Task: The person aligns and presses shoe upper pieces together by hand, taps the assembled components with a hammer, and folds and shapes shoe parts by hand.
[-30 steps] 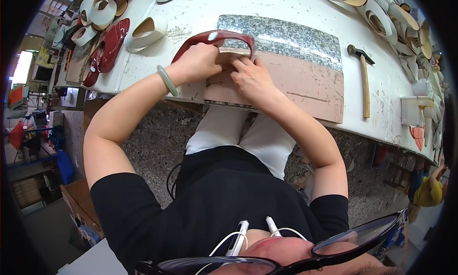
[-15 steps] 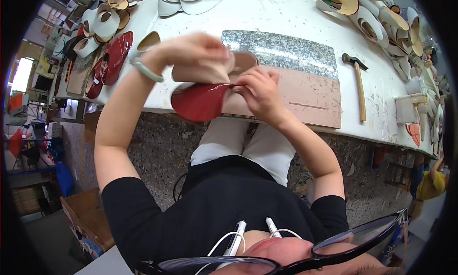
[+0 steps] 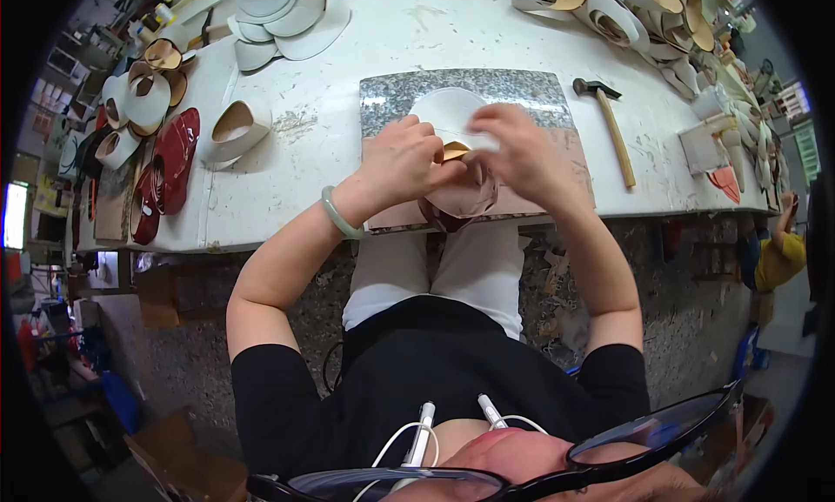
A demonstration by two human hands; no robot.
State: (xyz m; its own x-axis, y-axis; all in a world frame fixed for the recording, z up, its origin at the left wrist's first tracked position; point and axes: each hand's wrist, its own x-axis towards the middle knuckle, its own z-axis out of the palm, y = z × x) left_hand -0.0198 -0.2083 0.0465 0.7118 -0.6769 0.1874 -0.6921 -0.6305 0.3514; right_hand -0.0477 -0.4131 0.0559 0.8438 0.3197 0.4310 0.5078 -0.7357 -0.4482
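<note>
A shoe upper (image 3: pixel 448 110) lies over the near part of the work board, its pale rounded side away from me. Tan lining shows at its middle edge, and a dark red part points toward my lap. The fingers of my left hand (image 3: pixel 400 161), with a jade-coloured bangle at the wrist, are closed on that middle edge. Just right of it is my right hand (image 3: pixel 524 158), its fingers curled at the upper and smeared by motion, so their grip is unclear. Both hands partly cover the upper.
The board has a speckled grey slab (image 3: pixel 544 93) and a pinkish-brown part (image 3: pixel 570 167). Right of it lies a hammer (image 3: pixel 616 137). A white upper (image 3: pixel 239 128) and a red upper (image 3: pixel 178 150) are at left. White pieces (image 3: pixel 278 19) and more uppers (image 3: pixel 617 15) are piled farther back.
The upper has been turned: its large red side faced up before, and its pale side shows now. My left hand has come down to its edge; my right hand has moved off to the right.
</note>
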